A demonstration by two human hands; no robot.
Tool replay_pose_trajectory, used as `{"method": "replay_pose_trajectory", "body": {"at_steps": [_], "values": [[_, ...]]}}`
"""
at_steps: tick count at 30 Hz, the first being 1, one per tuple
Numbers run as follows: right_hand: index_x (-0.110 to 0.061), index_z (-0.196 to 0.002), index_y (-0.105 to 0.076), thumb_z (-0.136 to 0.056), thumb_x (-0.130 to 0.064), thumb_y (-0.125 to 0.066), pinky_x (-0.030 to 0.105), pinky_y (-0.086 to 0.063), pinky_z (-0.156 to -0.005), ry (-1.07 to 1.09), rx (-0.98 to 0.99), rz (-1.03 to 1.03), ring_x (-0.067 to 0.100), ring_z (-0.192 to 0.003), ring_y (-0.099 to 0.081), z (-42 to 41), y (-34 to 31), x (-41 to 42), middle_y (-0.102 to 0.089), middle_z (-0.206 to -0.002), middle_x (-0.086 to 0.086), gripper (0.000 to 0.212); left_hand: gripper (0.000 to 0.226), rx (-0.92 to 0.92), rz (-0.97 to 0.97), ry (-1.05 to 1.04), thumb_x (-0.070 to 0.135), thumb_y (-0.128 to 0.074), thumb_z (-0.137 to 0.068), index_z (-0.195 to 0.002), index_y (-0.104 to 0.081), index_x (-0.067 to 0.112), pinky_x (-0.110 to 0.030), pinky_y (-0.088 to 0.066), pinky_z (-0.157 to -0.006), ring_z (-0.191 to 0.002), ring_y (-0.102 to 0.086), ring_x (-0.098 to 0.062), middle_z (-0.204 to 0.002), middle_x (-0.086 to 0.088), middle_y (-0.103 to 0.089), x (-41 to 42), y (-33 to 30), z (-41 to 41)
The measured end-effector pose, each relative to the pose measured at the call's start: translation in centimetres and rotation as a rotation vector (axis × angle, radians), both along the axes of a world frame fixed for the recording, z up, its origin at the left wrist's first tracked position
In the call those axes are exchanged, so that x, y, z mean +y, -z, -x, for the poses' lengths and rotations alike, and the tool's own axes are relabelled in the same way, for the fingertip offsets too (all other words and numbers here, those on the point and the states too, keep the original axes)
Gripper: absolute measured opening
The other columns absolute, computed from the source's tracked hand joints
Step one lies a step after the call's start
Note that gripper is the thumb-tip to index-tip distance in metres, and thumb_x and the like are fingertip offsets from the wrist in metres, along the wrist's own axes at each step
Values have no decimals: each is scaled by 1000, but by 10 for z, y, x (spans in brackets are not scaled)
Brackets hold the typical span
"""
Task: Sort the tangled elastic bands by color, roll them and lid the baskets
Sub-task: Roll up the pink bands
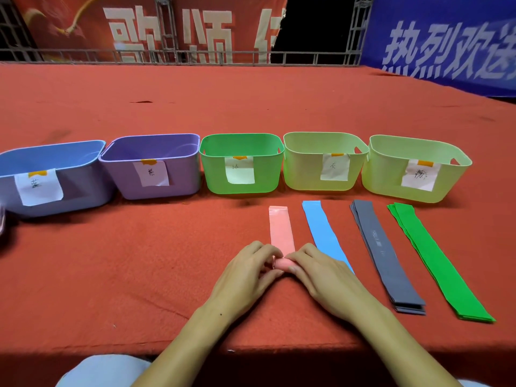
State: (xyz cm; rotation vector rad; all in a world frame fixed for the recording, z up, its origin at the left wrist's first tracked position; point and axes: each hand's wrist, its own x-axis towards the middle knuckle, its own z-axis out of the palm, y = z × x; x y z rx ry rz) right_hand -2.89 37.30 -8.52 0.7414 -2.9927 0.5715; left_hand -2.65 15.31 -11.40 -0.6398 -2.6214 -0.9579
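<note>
A pink elastic band (281,226) lies flat on the red table, its near end wound into a small roll. My left hand (247,272) and my right hand (321,270) both pinch that roll with curled fingers. To the right lie a blue band (321,227), a stack of grey bands (382,252) and a stack of green bands (435,261), all flat and straight. Behind them stands a row of open baskets with paper labels: blue (55,180), purple (156,169), green (241,166) and two pale yellow-green ones (321,163) (416,169).
The red felt table (111,275) ends at a front edge just below my forearms. A dark object (2,219) peeks in at the far left edge. Banners and a metal railing stand behind the table.
</note>
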Motion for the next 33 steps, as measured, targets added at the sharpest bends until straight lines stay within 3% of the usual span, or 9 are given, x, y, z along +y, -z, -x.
{"method": "replay_pose_trajectory", "body": {"at_steps": [7, 11, 16, 20, 25, 29, 33], "values": [[-47, -134, -53, -102, -72, -19, 39, -54, -87, -4, -16, 0, 11, -98, -60, -6, -5, 1, -40, -121, -18, 53, 17, -25, -22, 9, 44, -70, -98, -113, -67, 35, -33, -51, -78, -87, -57, -9, -94, 15, -57, -3, 0, -1], [-38, -140, -46, -102, -51, -48, 37, -52, -90, -23, 8, 9, 10, -107, -60, -7, -4, 3, -48, -128, -16, 40, 22, -47, -1, 3, 50, -64, -99, -113, -70, 34, -39, -51, -79, -86, -56, -8, -90, 15, -59, -3, 1, 2], [-36, -123, -51, -95, -38, -62, 40, -55, -80, -16, 33, 44, 9, -89, -61, -5, -2, 5, -42, -123, -17, 30, 28, -76, 31, -13, 59, -56, -101, -115, -69, 38, -40, -51, -81, -89, -55, -8, -91, 16, -60, -4, 2, 3], [-36, -125, -56, -98, -42, -60, 40, -56, -81, -22, 59, 34, 9, -95, -62, -2, 1, 7, -42, -131, -19, 28, 28, -87, 70, -27, 55, -54, -106, -120, -70, 37, -38, -50, -84, -92, -53, -9, -93, 17, -55, -3, 1, 1], [-39, -129, -54, -103, -46, -50, 38, -55, -86, -47, 69, -5, 7, -107, -58, 0, 3, 5, -47, -123, -20, 26, 31, -103, 36, -33, 54, -52, -107, -127, -68, 36, -34, -51, -87, -96, -54, -5, -104, 16, -50, -1, 0, -3], [-40, -130, -51, -105, -47, -48, 38, -54, -86, -48, 85, -22, 9, -107, -58, 0, 3, 5, -48, -122, -19, 27, 34, -88, -25, -10, 49, -63, -102, -133, -61, 34, -28, -53, -90, -100, -57, 1, -116, 19, -49, -1, -2, -5], [-37, -130, -53, -104, -48, -48, 38, -55, -83, -56, 106, -27, 10, -104, -59, -1, 3, 4, -44, -127, -17, 28, 34, -39, 104, 19, 44, -66, -99, -132, -59, 37, -35, -54, -93, -113, -56, -6, -129, 23, -53, -2, -2, -4]]}}
